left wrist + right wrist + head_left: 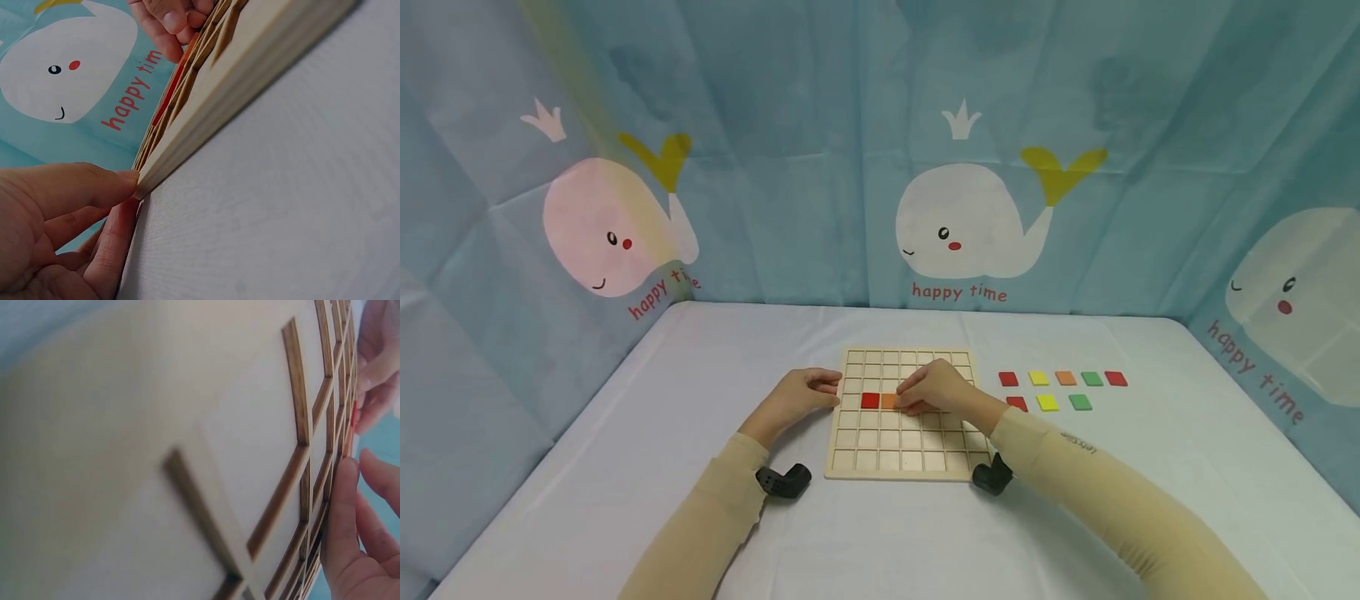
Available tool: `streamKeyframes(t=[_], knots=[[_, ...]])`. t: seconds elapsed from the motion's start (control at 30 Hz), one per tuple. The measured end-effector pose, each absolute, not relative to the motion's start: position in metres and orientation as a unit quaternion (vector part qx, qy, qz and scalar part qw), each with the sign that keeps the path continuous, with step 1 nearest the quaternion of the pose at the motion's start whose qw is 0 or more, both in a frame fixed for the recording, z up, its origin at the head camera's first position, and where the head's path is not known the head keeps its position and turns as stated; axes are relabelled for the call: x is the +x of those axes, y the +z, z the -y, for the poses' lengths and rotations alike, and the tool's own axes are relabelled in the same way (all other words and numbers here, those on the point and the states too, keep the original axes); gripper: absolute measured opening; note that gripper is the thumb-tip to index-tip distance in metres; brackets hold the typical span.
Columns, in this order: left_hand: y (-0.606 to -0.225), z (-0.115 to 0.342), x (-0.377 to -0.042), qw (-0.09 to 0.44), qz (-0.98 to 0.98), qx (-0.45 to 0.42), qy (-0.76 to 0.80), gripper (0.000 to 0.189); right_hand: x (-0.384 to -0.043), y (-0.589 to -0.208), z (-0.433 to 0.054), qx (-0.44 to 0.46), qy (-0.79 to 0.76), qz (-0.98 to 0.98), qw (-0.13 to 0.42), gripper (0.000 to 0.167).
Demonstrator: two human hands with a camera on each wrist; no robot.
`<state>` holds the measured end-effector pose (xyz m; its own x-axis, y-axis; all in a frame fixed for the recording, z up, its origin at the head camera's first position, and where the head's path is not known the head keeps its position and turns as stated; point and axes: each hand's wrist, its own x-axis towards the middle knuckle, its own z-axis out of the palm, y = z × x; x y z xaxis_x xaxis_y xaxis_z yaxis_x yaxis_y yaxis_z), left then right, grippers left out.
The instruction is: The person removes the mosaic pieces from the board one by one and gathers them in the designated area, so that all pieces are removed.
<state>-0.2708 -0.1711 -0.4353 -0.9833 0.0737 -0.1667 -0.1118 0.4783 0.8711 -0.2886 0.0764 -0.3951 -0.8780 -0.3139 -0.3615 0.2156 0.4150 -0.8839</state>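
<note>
A square wooden grid board [912, 461] lies flat on the table. Within its grid a red square tile [870, 401] sits beside an orange square tile [889, 402]. My left hand [796, 400] holds the board's left edge, its fingertips right at the rim in the left wrist view. Over the middle of the board, my right hand [938, 388] has thumb and fingertips together at the right side of the orange tile, partly covering it. The right wrist view shows the right thumb [344, 506] low along the grid, close to that tile.
Right of the board lie two rows of loose tiles, among them a yellow tile [1047, 403], a green tile [1080, 402], an orange one [1065, 378] and a red one [1116, 379]. A whale-printed curtain [790, 208] hangs behind the white table [880, 542].
</note>
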Motion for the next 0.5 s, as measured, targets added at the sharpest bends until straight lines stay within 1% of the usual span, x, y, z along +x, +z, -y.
streamKeyframes(t=[0.23,0.5], knots=[[-0.4343,0.1730,-0.2720,0.093,-0.855,-0.009,0.510,0.046,-0.2882,-0.3949,-0.0739,-0.035,-0.539,-0.809,0.234,0.017],[-0.4342,0.1709,-0.2711,0.094,-0.856,-0.007,0.509,0.045,-0.2884,-0.3959,-0.0713,-0.023,-0.544,-0.812,0.211,0.009]])
